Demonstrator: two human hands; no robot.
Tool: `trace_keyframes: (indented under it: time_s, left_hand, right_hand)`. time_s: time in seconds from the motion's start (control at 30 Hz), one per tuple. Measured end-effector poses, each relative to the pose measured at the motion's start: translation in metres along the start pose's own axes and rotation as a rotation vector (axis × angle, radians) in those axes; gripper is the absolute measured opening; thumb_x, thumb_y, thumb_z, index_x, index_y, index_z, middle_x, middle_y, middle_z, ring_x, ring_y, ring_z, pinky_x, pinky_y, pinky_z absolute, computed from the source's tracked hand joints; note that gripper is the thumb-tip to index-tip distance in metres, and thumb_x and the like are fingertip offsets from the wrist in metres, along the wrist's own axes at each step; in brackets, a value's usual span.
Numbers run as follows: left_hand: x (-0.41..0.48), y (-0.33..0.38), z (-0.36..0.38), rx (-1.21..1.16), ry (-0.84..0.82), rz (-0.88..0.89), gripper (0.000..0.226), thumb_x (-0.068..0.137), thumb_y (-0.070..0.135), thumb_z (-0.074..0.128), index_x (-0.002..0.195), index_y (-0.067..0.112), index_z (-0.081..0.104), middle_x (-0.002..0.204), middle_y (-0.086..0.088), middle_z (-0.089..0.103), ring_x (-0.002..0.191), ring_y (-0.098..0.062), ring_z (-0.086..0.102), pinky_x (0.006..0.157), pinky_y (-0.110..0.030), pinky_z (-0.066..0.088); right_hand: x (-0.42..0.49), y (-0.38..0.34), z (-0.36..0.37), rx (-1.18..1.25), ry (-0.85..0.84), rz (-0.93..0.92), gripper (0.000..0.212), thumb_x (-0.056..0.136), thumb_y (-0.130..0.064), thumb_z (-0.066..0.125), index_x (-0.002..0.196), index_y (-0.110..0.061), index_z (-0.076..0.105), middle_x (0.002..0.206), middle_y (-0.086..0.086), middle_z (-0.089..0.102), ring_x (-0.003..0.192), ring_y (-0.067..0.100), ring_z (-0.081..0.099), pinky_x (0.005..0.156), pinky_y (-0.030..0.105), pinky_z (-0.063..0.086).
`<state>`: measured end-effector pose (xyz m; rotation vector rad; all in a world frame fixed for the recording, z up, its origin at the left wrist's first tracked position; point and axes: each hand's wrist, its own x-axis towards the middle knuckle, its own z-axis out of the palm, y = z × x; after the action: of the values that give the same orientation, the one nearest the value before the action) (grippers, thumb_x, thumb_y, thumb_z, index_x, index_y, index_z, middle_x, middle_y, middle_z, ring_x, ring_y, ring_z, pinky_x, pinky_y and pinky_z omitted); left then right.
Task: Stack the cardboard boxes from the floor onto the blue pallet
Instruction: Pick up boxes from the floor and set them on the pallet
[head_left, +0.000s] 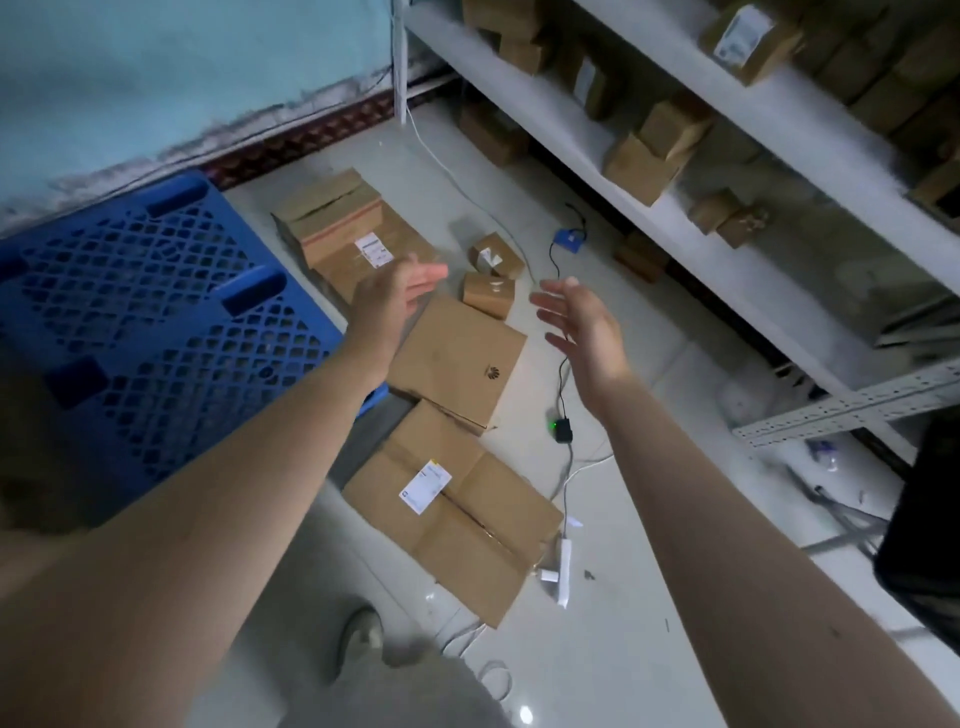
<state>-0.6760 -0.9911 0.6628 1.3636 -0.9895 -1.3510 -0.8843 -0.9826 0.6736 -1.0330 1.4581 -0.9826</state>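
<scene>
— Cardboard boxes are all on the floor (649, 405); how much is done?

— Nothing, I judge. The blue pallet (156, 322), beside the left hand (387, 306), carries no box.

— And the hands?

— Both are spread and hold nothing. The right hand (587, 332) is apart from the left, and the flat logo box (457, 358) lies under the gap between them.

— How many boxes?

— I count six: two large ones, two flat ones, two small cubes (491, 275) beyond the fingertips.
</scene>
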Motion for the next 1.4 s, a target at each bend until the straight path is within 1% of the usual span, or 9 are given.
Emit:
trace_keyframes:
  time_s: [0.37, 0.53, 0.6, 0.73, 0.87, 0.93, 1.0, 1.13, 1.4]
  left_hand:
    - [0.059, -0.229, -0.004, -0.113, 0.385, -0.176, 0.047, 0.103, 0.038, 0.027, 0.128, 0.015, 0.06, 0.132, 0.002, 0.059, 0.119, -0.008, 0.055, 0.101, -0.027, 0.038]
    - [0.051, -0.385, -0.014, -0.145, 0.607, -0.219, 0.048, 0.095, 0.061, 0.025, 0.114, 0.04, 0.064, 0.123, 0.02, 0.059, 0.113, 0.004, 0.053, 0.104, -0.033, 0.034]
    - [0.043, -0.454, -0.017, -0.107, 0.658, -0.234, 0.041, 0.097, 0.057, 0.028, 0.104, 0.043, 0.066, 0.118, 0.02, 0.062, 0.112, 0.002, 0.055, 0.108, -0.036, 0.033]
    - [0.023, -0.588, -0.022, -0.095, 0.728, -0.361, 0.038, 0.094, 0.053, 0.043, 0.106, 0.031, 0.07, 0.118, 0.001, 0.068, 0.112, -0.017, 0.061, 0.105, -0.044, 0.041]
    - [0.006, -0.686, -0.002, 0.005, 0.901, -0.423, 0.057, 0.087, 0.047, 0.061, 0.131, 0.011, 0.056, 0.142, -0.013, 0.046, 0.119, -0.023, 0.053, 0.099, -0.033, 0.045]
    - [0.0, -0.718, 0.007, 0.18, 0.946, -0.489, 0.063, 0.085, 0.042, 0.066, 0.14, 0.02, 0.047, 0.156, -0.009, 0.017, 0.138, -0.026, 0.03, 0.112, -0.04, 0.031]
    - [-0.005, -0.741, 0.013, 0.2, 0.938, -0.514, 0.081, 0.081, 0.042, 0.071, 0.149, 0.03, 0.028, 0.158, -0.005, 0.004, 0.143, -0.028, 0.018, 0.116, -0.047, 0.023]
    - [-0.003, -0.759, 0.026, -0.047, 0.935, -0.626, 0.12, 0.063, 0.047, 0.083, 0.15, 0.036, 0.001, 0.155, -0.008, 0.017, 0.138, -0.029, 0.03, 0.107, -0.046, 0.032]
    - [-0.037, -0.732, -0.003, -0.013, 0.938, -0.565, 0.118, 0.064, 0.037, 0.085, 0.151, 0.034, 0.005, 0.151, -0.005, 0.028, 0.135, -0.026, 0.035, 0.106, -0.044, 0.035]
  right_hand:
    - [0.151, 0.188, 0.033, -0.126, -0.249, 0.148, 0.044, 0.096, -0.046, 0.046, 0.119, -0.014, 0.065, 0.122, 0.005, 0.067, 0.118, 0.024, 0.059, 0.103, 0.039, 0.041]
    - [0.203, 0.326, 0.052, -0.218, -0.353, 0.167, 0.033, 0.098, -0.044, 0.045, 0.115, -0.024, 0.066, 0.127, 0.0, 0.064, 0.12, 0.019, 0.056, 0.104, 0.037, 0.039]
    - [0.215, 0.388, 0.059, -0.261, -0.409, 0.172, 0.028, 0.097, -0.045, 0.048, 0.113, -0.03, 0.065, 0.129, -0.006, 0.061, 0.122, 0.016, 0.053, 0.104, 0.033, 0.038]
    - [0.23, 0.514, 0.058, -0.3, -0.466, 0.262, 0.046, 0.094, -0.05, 0.051, 0.134, -0.028, 0.055, 0.131, -0.014, 0.057, 0.121, 0.01, 0.049, 0.093, 0.021, 0.039]
    - [0.239, 0.612, 0.048, -0.454, -0.452, 0.256, 0.067, 0.088, -0.061, 0.052, 0.148, -0.039, 0.032, 0.157, -0.008, 0.031, 0.142, 0.016, 0.03, 0.109, 0.037, 0.026]
    - [0.244, 0.643, 0.047, -0.538, -0.401, 0.275, 0.084, 0.081, -0.067, 0.057, 0.15, -0.044, 0.016, 0.161, -0.005, 0.02, 0.146, 0.026, 0.022, 0.111, 0.048, 0.025]
    - [0.248, 0.665, 0.05, -0.709, -0.355, 0.273, 0.1, 0.073, -0.073, 0.06, 0.152, -0.042, 0.007, 0.159, 0.004, 0.025, 0.144, 0.036, 0.024, 0.115, 0.054, 0.022]
    - [0.249, 0.681, 0.066, -1.077, -0.309, 0.219, 0.108, 0.067, -0.081, 0.058, 0.151, -0.036, 0.006, 0.152, 0.017, 0.029, 0.138, 0.042, 0.028, 0.11, 0.059, 0.022]
    - [0.221, 0.634, 0.088, -1.035, -0.375, 0.197, 0.113, 0.065, -0.057, 0.078, 0.151, -0.038, 0.007, 0.152, 0.015, 0.026, 0.139, 0.042, 0.022, 0.111, 0.06, 0.023]
